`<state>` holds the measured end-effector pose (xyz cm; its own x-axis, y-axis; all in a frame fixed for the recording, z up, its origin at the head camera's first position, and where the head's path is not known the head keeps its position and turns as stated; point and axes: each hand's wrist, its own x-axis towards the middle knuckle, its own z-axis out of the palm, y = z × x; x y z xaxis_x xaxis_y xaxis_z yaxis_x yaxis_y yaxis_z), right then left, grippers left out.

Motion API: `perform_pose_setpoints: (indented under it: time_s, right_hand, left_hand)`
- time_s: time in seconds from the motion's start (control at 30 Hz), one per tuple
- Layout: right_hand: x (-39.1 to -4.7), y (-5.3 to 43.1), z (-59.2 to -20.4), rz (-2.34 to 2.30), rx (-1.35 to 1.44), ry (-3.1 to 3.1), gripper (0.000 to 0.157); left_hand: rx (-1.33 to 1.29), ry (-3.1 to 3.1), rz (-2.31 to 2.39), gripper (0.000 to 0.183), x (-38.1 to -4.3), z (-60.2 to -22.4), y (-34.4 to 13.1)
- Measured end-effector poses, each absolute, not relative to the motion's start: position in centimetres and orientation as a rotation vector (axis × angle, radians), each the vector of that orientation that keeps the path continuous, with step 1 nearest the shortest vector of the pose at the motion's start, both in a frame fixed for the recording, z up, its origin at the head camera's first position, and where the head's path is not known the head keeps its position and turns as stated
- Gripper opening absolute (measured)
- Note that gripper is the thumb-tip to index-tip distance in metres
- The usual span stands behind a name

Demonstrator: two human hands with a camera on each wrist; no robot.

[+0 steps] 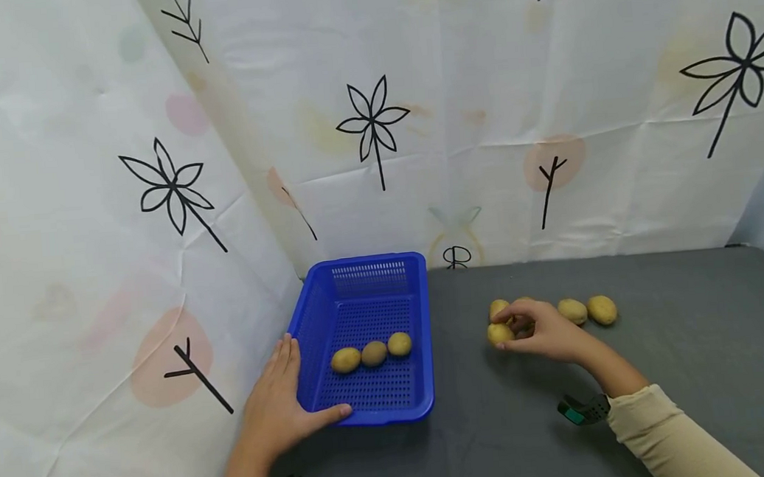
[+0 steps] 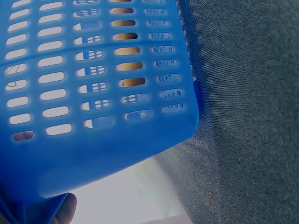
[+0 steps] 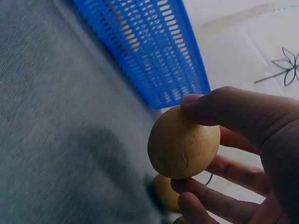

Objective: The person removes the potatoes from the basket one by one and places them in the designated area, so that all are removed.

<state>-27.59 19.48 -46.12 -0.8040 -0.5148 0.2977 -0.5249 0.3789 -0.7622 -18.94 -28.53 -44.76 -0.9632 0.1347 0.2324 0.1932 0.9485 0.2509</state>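
Observation:
Between thumb and fingertips, my right hand (image 1: 540, 332) pinches a small yellow potato (image 3: 182, 142); in the right wrist view it appears just above the grey table. Right behind it lies another potato (image 1: 498, 309), and one more is mostly hidden by the hand. To the right of the hand are a potato (image 1: 572, 312) and its neighbour, another potato (image 1: 603, 310). My left hand (image 1: 277, 405) rests on the near left corner of a blue plastic basket (image 1: 425, 354), fingers straight along the left rim, thumb on the front rim. Three potatoes (image 1: 373, 354) lie in a row inside it.
A dark grey cloth covers the table (image 1: 489, 438). White patterned fabric (image 1: 480, 113) hangs behind it and along the left side, close to the basket. Black bands are on both wrists.

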Motion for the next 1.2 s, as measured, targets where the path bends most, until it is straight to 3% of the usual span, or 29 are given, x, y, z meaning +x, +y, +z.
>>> perform_pose_setpoints:
  time_s: [0.63, 1.2]
  right_hand:
    - [-27.2, 19.9, -47.4, 1.248, 0.785, -2.788, 0.042]
    - [-27.2, 19.9, -47.1, 1.143, 0.876, -2.781, 0.042]
  left_hand:
    - [-0.276, -2.853, -0.392, 0.145, -18.8, -44.3, -28.3]
    - [-0.252, -2.877, -0.399, 0.147, -18.9, -44.5, -28.5]
